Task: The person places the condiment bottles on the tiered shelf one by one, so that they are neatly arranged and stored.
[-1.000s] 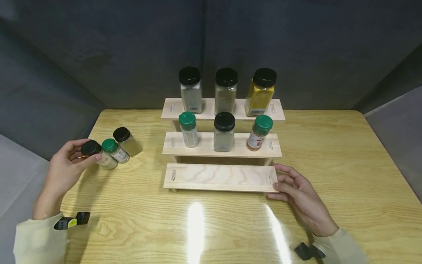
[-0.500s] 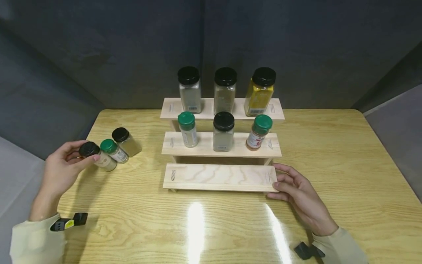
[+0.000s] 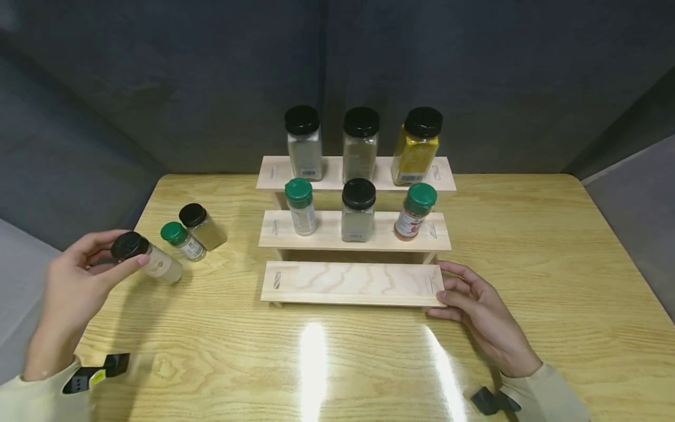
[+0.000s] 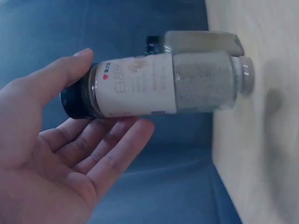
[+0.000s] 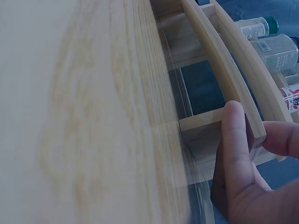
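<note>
My left hand (image 3: 84, 275) pinches a black-capped spice jar (image 3: 160, 265) near its lid, thumb on one side and fingers on the other. In the left wrist view the same jar (image 4: 135, 86) has a pale label over greyish powder. Just right of it stand a small green-capped jar (image 3: 184, 241) and a black-capped jar (image 3: 208, 231). With thumb and fingers, my right hand (image 3: 482, 313) grips the right end of the bottom shelf (image 3: 353, 283) of a three-step wooden rack. The right wrist view shows the thumb and fingers round that shelf end (image 5: 250, 126).
On the middle shelf (image 3: 329, 225) stand two green-capped jars and a black-capped one (image 3: 358, 214). Three black-capped jars, one holding yellow powder (image 3: 416, 152), stand on the top shelf (image 3: 332, 167). Dark curtains (image 3: 327, 76) hang behind the wooden table (image 3: 237, 363).
My left hand has moved left and toward me with the black-capped jar, opening a gap from the green-capped one. The right hand stays on the shelf end.
</note>
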`<state>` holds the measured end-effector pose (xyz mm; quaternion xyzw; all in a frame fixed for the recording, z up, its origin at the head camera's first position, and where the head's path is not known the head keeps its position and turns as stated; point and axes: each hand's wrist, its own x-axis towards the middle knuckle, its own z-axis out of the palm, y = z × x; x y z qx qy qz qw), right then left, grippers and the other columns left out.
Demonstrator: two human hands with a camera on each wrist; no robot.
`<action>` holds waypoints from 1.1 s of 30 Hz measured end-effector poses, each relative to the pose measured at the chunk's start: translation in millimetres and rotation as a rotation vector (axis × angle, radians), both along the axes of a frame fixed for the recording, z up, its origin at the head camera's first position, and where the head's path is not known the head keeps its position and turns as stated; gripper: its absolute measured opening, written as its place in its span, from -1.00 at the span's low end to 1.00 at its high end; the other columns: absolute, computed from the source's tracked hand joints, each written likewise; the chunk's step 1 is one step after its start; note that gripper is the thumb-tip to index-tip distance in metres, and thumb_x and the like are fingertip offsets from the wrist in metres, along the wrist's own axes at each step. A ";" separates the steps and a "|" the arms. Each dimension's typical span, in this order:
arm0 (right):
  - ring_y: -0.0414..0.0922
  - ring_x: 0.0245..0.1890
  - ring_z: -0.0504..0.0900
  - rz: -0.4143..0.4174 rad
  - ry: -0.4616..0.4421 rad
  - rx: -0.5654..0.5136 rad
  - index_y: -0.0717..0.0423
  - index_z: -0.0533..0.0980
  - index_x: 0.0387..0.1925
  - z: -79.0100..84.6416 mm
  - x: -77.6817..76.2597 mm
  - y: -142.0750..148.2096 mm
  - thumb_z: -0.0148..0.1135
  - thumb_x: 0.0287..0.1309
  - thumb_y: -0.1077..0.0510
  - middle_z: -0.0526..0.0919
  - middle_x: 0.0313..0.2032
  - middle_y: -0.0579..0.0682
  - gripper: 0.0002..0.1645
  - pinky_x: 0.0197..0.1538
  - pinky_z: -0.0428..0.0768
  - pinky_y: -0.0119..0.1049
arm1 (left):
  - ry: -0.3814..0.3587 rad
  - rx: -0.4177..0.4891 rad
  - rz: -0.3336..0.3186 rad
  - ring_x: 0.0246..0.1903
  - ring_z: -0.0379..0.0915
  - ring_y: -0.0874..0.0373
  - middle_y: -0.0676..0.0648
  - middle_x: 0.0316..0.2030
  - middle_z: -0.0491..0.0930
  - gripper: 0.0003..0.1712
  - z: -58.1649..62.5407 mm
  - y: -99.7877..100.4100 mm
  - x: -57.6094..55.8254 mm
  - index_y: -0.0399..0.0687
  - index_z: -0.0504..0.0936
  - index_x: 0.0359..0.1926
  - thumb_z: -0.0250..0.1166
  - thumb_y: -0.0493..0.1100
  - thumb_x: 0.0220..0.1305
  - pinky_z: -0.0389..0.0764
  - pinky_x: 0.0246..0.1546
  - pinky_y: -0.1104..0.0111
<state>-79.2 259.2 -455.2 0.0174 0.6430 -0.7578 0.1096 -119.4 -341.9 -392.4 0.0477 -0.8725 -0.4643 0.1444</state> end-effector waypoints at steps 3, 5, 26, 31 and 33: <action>-0.11 -0.06 0.69 -0.007 -0.008 0.004 0.23 0.31 0.51 0.3 0.0 -0.2 0.17 0.53 0.47 0.63 -0.02 0.10 -0.38 0.09 0.83 -0.01 | 0.025 0.001 -0.024 -0.23 0.66 0.44 0.27 -0.09 0.67 -0.42 6.5 6.3 5.8 -0.10 0.70 0.30 0.60 -0.40 0.27 0.67 -0.23 0.71; -0.11 -0.06 0.68 -0.011 -0.013 0.007 0.24 0.29 0.51 0.5 0.0 -0.2 0.17 0.52 0.48 0.62 -0.02 0.10 -0.37 0.09 0.83 -0.01 | 0.061 -0.014 -0.055 -0.27 0.68 0.45 0.27 -0.09 0.68 -0.41 10.7 11.5 9.0 -0.14 0.71 0.28 0.60 -0.46 0.24 0.66 -0.26 0.71; -0.10 -0.06 0.69 -0.001 -0.012 0.001 0.22 0.30 0.52 -0.3 0.2 0.5 0.18 0.53 0.46 0.63 -0.02 0.10 -0.37 0.11 0.83 -0.01 | 0.278 -0.015 -0.518 -0.13 0.75 0.25 0.00 -0.05 0.78 -0.25 45.0 91.8 12.8 -0.36 0.75 0.15 0.62 -0.72 -0.17 0.74 -0.07 0.57; -0.13 -0.09 0.68 0.002 -0.010 -0.016 0.21 0.32 0.51 -0.8 0.0 0.6 0.18 0.53 0.46 0.62 -0.04 0.08 -0.38 0.11 0.83 -0.01 | 0.276 0.006 -0.568 -0.14 0.75 0.24 -0.01 -0.03 0.77 -0.28 46.0 111.1 8.9 -0.31 0.76 0.11 0.63 -0.69 -0.18 0.75 -0.07 0.55; -0.14 -0.10 0.66 0.001 -0.009 -0.023 0.21 0.32 0.50 -0.6 -0.4 0.4 0.18 0.52 0.47 0.61 -0.05 0.06 -0.39 0.11 0.83 0.00 | 0.275 0.008 -0.588 -0.15 0.75 0.24 -0.01 -0.04 0.77 -0.29 45.1 117.9 7.2 -0.30 0.76 0.10 0.65 -0.68 -0.17 0.76 -0.07 0.54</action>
